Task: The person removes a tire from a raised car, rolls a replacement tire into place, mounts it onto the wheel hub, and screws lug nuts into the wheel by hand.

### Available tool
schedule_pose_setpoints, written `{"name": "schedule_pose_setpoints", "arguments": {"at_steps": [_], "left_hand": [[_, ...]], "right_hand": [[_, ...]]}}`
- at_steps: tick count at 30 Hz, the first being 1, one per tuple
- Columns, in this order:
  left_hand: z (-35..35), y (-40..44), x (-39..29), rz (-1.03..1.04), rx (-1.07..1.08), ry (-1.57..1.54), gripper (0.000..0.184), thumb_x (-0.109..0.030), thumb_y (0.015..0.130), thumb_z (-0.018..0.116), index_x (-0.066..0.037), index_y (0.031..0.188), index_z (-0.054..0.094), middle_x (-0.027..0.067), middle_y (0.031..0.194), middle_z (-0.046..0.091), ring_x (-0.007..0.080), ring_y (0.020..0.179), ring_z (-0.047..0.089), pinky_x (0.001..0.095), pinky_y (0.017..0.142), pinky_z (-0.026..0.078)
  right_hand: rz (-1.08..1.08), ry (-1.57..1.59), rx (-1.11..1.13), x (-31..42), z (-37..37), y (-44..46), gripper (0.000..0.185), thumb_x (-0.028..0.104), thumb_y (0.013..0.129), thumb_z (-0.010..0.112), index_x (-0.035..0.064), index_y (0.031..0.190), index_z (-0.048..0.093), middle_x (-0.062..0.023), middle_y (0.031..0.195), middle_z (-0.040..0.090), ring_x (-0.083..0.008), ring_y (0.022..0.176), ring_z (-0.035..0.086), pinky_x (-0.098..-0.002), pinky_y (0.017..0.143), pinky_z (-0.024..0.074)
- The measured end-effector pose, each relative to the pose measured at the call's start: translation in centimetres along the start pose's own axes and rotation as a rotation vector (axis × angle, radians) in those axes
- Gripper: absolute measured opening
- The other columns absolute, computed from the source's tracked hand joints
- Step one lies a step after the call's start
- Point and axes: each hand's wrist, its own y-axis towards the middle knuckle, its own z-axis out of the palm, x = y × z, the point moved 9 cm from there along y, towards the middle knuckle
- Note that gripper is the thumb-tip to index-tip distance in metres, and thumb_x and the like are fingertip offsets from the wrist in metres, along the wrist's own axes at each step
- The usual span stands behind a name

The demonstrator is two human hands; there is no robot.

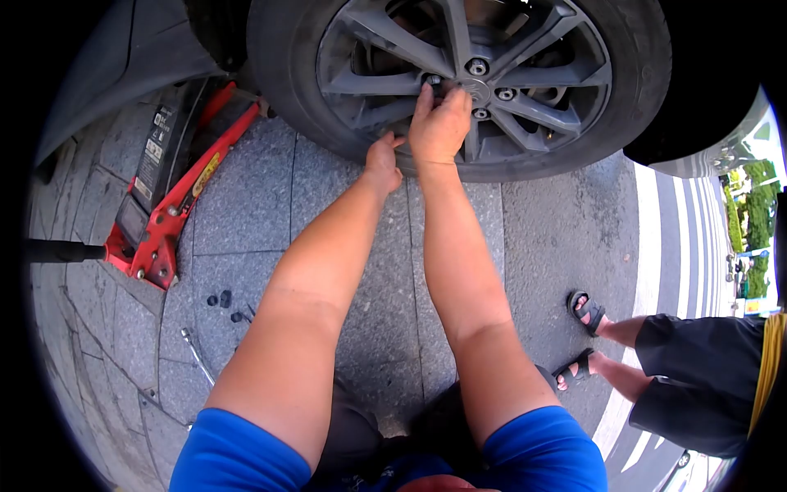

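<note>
A grey alloy wheel [500,148] with a black tyre [288,98] fills the top of the head view. My right hand [441,131] reaches up to the hub, thumb and fingers pinched at a lug nut [433,79] left of the centre cap [474,90]. Other lug nuts sit in the holes around the cap. Lower and to the left, my left hand [383,162] is by the tyre's lower edge, fingers apart, holding nothing that shows. Whether it touches the rubber I cannot tell.
A red floor jack [168,217] stands left of the wheel, its black handle [65,251] pointing left. Several small black caps [219,300] and a metal wrench [197,357] lie on the paving. A person in sandals [586,312] and dark shorts stands at the right, beside a crosswalk.
</note>
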Motion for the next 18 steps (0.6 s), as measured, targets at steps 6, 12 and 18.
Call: {"name": "schedule_pose_setpoints", "arguments": {"at_steps": [6, 12, 18], "left_hand": [[1.3, -2.2, -0.7, 0.015, 0.037, 0.011, 0.046, -0.040, 0.099, 0.040, -0.003, 0.116, 0.062, 0.0100, 0.153, 0.032, 0.0199, 0.144, 0.012, 0.0437, 0.115, -0.002], [1.7, -3.3, -1.2, 0.036, -0.005, 0.021, 0.046, -0.040, 0.099, 0.040, -0.003, 0.116, 0.062, 0.0095, 0.147, 0.040, 0.0190, 0.139, 0.021, 0.0413, 0.114, 0.003], [0.9, -0.8, -0.6, 0.049, 0.066, -0.023, 0.046, -0.039, 0.098, 0.042, -0.002, 0.119, 0.060, 0.0106, 0.146, 0.041, 0.0193, 0.139, 0.022, 0.0380, 0.114, 0.010]], "right_hand": [[0.035, 0.030, 0.009, 0.3, -0.3, 0.3, 0.025, 0.019, 0.082, 0.071, -0.0009, 0.087, 0.057, -0.0154, 0.081, 0.060, -0.0341, 0.075, 0.060, -0.0422, 0.067, 0.0486], [0.054, -0.044, 0.001, 0.7, 0.0, 0.7, 0.028, 0.023, 0.082, 0.071, -0.0007, 0.084, 0.058, -0.0169, 0.077, 0.062, -0.0366, 0.073, 0.061, -0.0441, 0.066, 0.0490], [0.167, -0.017, -0.015, -0.5, 0.2, 0.4, 0.031, 0.026, 0.084, 0.072, -0.0015, 0.079, 0.058, -0.0190, 0.075, 0.064, -0.0380, 0.070, 0.061, -0.0447, 0.065, 0.0484]]}}
